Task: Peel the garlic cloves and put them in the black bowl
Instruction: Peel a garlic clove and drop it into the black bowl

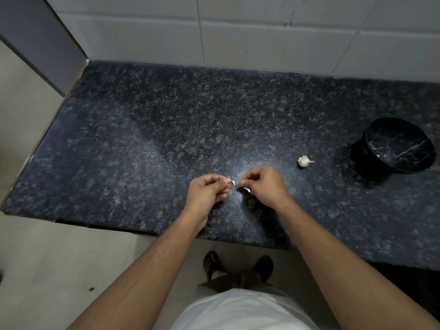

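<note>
A small pale garlic clove [230, 182] is pinched in the curled fingers of the left hand [206, 192]; a shred of papery skin [246, 189] is pinched by the right hand [264, 184]. Both are held above the dark speckled granite desk [166, 129]. The white garlic bulb [304, 161] lies left of the black marble-veined bowl [397, 146], apart from it.

Dark speckled granite counter [166, 129], grey tiled wall [262, 32] behind, pale floor [47, 258] below

Polished speckled granite counter [166, 129], glossy black marble-veined bowl [402, 148], papery garlic [303, 161]
</note>
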